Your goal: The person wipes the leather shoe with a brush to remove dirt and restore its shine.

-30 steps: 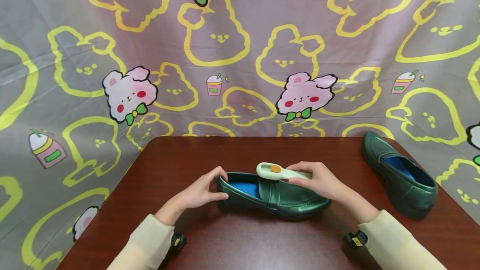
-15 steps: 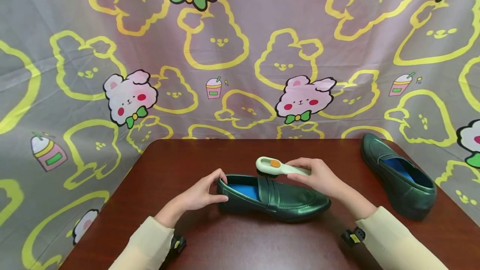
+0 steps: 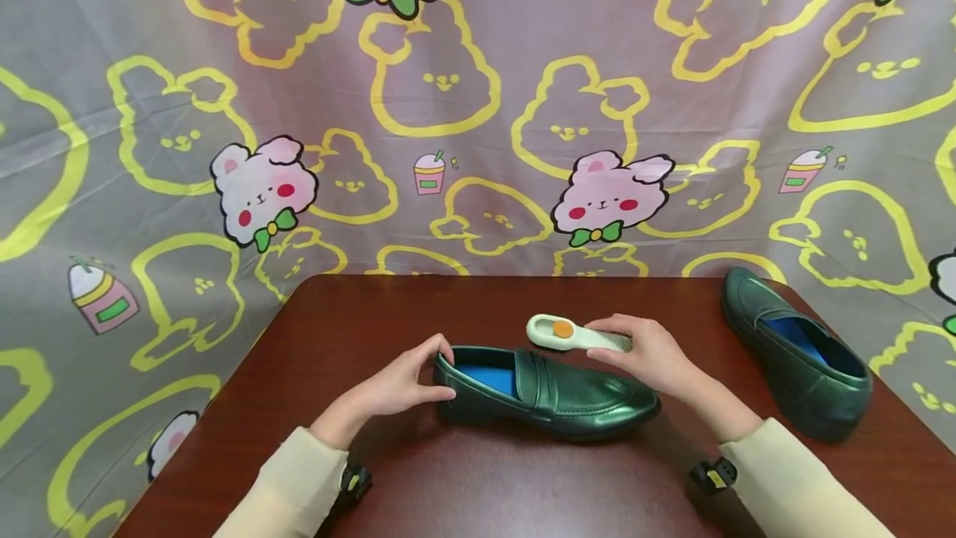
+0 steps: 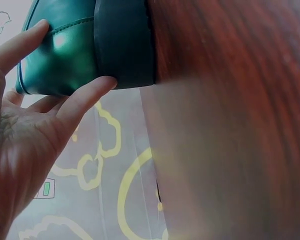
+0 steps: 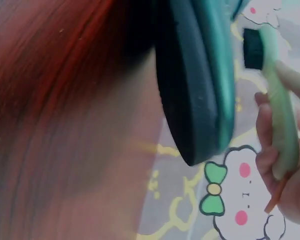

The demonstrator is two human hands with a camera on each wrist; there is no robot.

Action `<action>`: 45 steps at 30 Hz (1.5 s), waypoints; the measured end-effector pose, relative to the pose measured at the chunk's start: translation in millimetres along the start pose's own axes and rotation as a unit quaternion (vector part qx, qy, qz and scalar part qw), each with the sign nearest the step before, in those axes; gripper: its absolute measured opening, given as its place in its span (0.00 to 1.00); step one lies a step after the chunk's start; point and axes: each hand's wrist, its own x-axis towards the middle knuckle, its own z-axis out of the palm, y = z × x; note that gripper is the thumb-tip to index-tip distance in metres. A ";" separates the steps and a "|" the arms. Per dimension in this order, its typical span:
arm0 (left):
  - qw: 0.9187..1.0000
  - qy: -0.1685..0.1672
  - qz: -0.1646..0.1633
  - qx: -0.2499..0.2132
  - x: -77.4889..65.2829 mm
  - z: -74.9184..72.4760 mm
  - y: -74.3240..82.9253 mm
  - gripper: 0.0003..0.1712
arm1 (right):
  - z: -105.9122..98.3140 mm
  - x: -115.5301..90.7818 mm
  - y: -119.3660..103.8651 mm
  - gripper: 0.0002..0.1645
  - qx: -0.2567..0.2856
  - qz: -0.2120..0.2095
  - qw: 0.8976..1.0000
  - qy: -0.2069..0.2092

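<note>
A dark green loafer [image 3: 597, 397] with a blue insole lies on the table in the head view, toe to the right. My left hand [image 3: 399, 380] grips its heel, with the thumb on the near side and fingers over the back rim. In the left wrist view, fingertips press the loafer's heel [image 4: 72, 55] and touch the sole edge. My right hand [image 3: 646, 351] holds a pale green shoe brush [image 3: 548, 332] with an orange button by its handle, above the loafer's far side. The right wrist view shows the brush's dark bristles [image 5: 253, 49] apart from the shoe.
A second green loafer [image 3: 802, 355] stands at the table's right side, toe pointing toward the back. The brown table [image 3: 373, 305] ends at a patterned cloth backdrop [image 3: 478, 214] with cartoon animals. Both wrists wear small black devices.
The shoe brush has lifted off the loafer's strap and then shifted right, with my right hand moving along. The left hand keeps its grip, and the loafer stays in place.
</note>
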 end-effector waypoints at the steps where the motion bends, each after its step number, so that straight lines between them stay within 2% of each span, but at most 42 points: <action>1: 1.000 0.000 0.000 0.001 -0.5 0.2 -0.2 0.22 | -2.3 -1.7 -1.0 0.19 0.006 -0.002 1.000 0.001; 6: 1.000 -0.004 0.002 -0.003 0.7 -1.2 -0.8 0.23 | -10.3 -10.8 -15.0 0.22 0.082 -0.041 0.995 -0.045; 10: 1.000 -0.006 0.000 -0.010 2.0 -2.7 -1.3 0.23 | -7.9 -14.8 -23.0 0.22 0.095 -0.064 0.989 -0.090; 12: 1.000 -0.006 -0.001 -0.013 1.5 -2.7 -1.5 0.22 | -4.8 -14.3 -20.9 0.21 0.088 -0.066 0.989 -0.098; 14: 1.000 -0.006 -0.002 -0.015 0.8 -2.2 -1.5 0.23 | -1.9 -12.4 -14.4 0.21 0.075 -0.060 0.991 -0.089; 19: 1.000 -0.004 -0.006 -0.014 -1.0 0.2 -2.4 0.23 | -4.1 -10.5 -0.9 0.20 0.001 -0.024 0.999 -0.024; 22: 1.000 -0.006 -0.009 -0.011 -2.1 1.2 -3.5 0.22 | -7.7 -14.7 -1.5 0.20 0.005 -0.012 1.000 -0.008; 27: 1.000 -0.007 -0.008 -0.014 -0.3 -0.9 -2.7 0.22 | -11.7 -22.3 -12.3 0.23 0.073 -0.038 0.996 -0.044; 31: 1.000 -0.007 -0.008 -0.014 2.6 -3.8 -1.5 0.22 | -10.1 -23.4 -15.5 0.23 0.071 -0.043 0.993 -0.082; 33: 1.000 -0.006 -0.008 -0.014 3.7 -4.7 -0.9 0.23 | -8.9 -21.4 -12.9 0.23 0.054 -0.041 0.995 -0.077; 39: 1.000 -0.006 -0.009 -0.014 3.6 -3.9 -0.7 0.22 | -10.4 -19.4 -3.0 0.23 -0.014 -0.051 0.999 -0.001; 42: 1.000 -0.006 -0.012 -0.012 2.5 -2.8 -0.3 0.22 | -12.7 -25.2 -7.0 0.24 0.014 -0.066 0.998 -0.010; 45: 1.000 -0.006 -0.011 -0.015 3.0 -2.4 0.2 0.22 | -13.1 -33.0 -15.4 0.25 0.066 -0.097 0.992 -0.040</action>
